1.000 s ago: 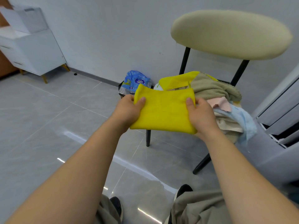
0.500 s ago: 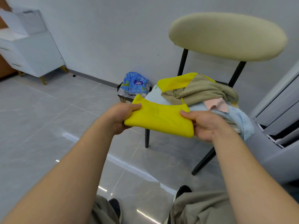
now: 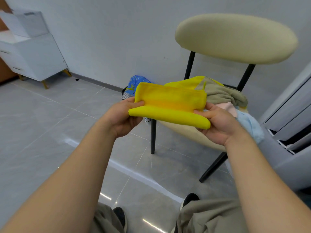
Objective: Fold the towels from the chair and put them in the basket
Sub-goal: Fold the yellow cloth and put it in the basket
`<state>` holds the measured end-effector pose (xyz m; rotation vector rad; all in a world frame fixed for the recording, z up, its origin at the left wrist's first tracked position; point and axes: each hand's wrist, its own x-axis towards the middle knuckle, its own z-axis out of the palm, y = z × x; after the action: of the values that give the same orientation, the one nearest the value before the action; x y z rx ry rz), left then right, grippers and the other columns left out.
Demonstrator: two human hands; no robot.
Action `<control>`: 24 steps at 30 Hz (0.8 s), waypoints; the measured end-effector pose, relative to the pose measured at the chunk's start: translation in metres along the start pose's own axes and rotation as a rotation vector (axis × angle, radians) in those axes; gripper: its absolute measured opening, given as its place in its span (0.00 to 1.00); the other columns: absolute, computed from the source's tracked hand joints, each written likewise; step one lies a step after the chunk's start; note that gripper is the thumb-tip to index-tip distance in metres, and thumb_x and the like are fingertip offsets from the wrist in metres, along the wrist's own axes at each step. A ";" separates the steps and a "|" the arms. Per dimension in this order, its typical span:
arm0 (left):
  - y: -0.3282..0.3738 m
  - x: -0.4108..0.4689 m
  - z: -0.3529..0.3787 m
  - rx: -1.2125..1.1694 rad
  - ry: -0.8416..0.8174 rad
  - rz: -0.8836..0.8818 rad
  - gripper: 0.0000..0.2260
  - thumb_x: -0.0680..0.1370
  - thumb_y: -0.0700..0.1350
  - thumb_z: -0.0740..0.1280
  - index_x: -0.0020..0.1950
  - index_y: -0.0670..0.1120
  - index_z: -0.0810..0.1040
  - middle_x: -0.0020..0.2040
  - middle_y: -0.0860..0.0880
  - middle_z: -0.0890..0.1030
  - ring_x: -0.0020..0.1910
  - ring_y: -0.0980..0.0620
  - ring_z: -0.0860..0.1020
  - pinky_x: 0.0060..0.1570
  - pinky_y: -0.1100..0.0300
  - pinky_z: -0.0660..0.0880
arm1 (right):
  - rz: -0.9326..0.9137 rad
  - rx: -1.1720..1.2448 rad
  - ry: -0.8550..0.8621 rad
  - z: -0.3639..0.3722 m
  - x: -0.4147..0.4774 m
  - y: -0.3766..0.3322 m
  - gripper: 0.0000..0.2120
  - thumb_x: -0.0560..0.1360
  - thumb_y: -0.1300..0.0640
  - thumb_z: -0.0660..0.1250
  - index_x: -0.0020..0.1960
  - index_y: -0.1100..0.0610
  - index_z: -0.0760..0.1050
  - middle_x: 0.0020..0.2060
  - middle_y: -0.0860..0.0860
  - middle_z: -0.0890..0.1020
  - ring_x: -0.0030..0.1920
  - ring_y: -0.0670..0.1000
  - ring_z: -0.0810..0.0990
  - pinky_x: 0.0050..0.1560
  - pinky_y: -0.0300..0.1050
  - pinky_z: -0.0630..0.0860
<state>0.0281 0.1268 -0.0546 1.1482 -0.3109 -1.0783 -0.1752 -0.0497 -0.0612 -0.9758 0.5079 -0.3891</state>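
A yellow towel [image 3: 170, 105] is held in the air in front of the chair [image 3: 235, 37], folded over on itself into a long narrow band. My left hand [image 3: 124, 116] pinches its left end and my right hand [image 3: 217, 121] pinches its right end. On the chair seat behind it lies a heap of towels: another yellow one [image 3: 185, 83], an olive one [image 3: 223, 95], a pink one [image 3: 228, 106] and a light blue one [image 3: 250, 125]. A dark basket [image 3: 124, 94] shows partly behind my left hand, against the wall.
A blue plastic packet [image 3: 134, 81] lies in the basket. A white cabinet [image 3: 33, 52] stands at the far left. White panels [image 3: 292, 106] rise at the right edge. My legs and shoes [image 3: 190, 199] are at the bottom on the grey tiled floor.
The yellow towel went from a flat square held upright to lying level and folded over into a narrower band. Both hands turned palm-up and kept hold of its ends.
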 end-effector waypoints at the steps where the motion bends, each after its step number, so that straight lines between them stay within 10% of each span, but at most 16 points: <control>1: 0.001 -0.001 0.000 -0.013 -0.021 0.011 0.11 0.82 0.38 0.62 0.64 0.42 0.76 0.47 0.47 0.82 0.34 0.57 0.80 0.32 0.68 0.78 | -0.012 0.002 -0.016 0.001 -0.001 -0.001 0.17 0.80 0.70 0.60 0.64 0.55 0.77 0.48 0.52 0.86 0.39 0.49 0.85 0.32 0.39 0.79; 9: 0.004 -0.003 0.007 -0.083 -0.029 0.108 0.13 0.82 0.33 0.57 0.52 0.45 0.78 0.34 0.51 0.82 0.28 0.59 0.79 0.27 0.69 0.76 | -0.060 0.019 -0.028 0.001 -0.003 -0.003 0.17 0.78 0.74 0.56 0.55 0.60 0.78 0.39 0.54 0.85 0.34 0.49 0.84 0.28 0.38 0.77; 24: 0.001 0.001 0.010 -0.238 0.074 -0.027 0.12 0.84 0.42 0.57 0.50 0.41 0.80 0.45 0.46 0.85 0.29 0.56 0.81 0.24 0.66 0.75 | -0.043 -0.021 0.065 0.001 0.005 0.001 0.15 0.80 0.68 0.55 0.45 0.55 0.77 0.36 0.52 0.83 0.35 0.51 0.80 0.36 0.43 0.77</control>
<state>0.0218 0.1201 -0.0500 0.9782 -0.1056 -1.0633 -0.1701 -0.0512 -0.0633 -0.9981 0.5515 -0.4563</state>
